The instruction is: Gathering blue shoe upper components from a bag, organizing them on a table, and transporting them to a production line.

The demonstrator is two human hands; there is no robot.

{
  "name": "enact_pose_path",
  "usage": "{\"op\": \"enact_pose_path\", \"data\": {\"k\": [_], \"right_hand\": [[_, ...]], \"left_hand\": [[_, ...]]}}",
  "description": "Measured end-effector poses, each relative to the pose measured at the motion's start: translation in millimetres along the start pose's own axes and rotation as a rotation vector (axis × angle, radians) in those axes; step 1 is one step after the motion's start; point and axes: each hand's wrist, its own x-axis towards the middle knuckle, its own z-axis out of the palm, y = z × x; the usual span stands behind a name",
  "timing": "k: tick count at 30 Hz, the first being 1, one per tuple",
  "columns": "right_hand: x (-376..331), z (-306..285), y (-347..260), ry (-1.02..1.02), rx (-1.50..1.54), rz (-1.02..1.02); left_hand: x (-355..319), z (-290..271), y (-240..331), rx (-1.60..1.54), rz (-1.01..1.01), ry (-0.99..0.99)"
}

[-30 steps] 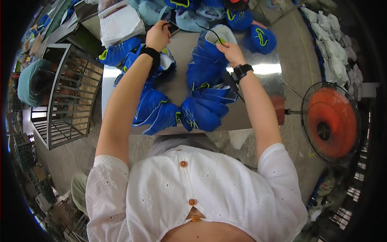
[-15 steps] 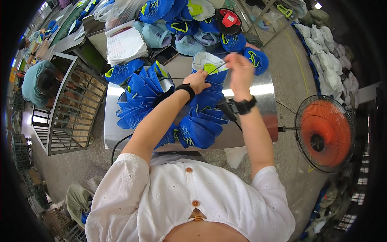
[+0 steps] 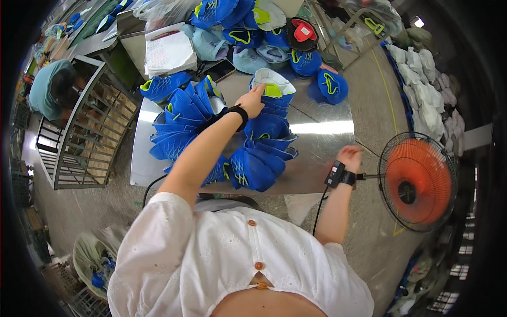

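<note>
Since the earlier frame, the right hand (image 3: 350, 157) has left the stack and dropped to the near right edge of the counter (image 3: 322, 153), while the left hand (image 3: 252, 102) has stayed at the top of the pile. Left hand: fingers extended, fingertips pressing the white and lime lining of the topmost blue shoe upper (image 3: 270, 87); whether the grip is closed around it cannot be told. Right hand: loosely curled, fingers together, holding nothing, resting at the counter edge beside the fan's stem. Both wrists carry dark bands.

That top upper sits at the far end of a curved row of blue shoe uppers (image 3: 261, 153) running toward the person across the steel counter. A second fanned stack of blue uppers (image 3: 179, 116) lies just left of the forearm. More uppers (image 3: 264, 37) are heaped at the far side. An orange fan (image 3: 417, 182) stands right of the counter; a metal cage rack (image 3: 84, 127) stands left.
</note>
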Motion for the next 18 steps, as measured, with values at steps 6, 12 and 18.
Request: {"op": "enact_pose_path", "data": {"k": [6, 12, 18], "right_hand": [[-41.9, -9.1, 68.4, 0.293, -0.221, 0.533], [-138.2, 98.0, 126.8, -0.474, -0.735, 0.27], [-218.3, 49.1, 245.7, -0.734, -1.04, 0.801]], "left_hand": [[-128.7, -85.4, 10.3, -0.313, 0.236, 0.125], [-275.8, -69.4, -24.2, 0.084, -0.134, 0.361], [-283.7, -27.5, -43.3, 0.325, -0.287, 0.288]]}}
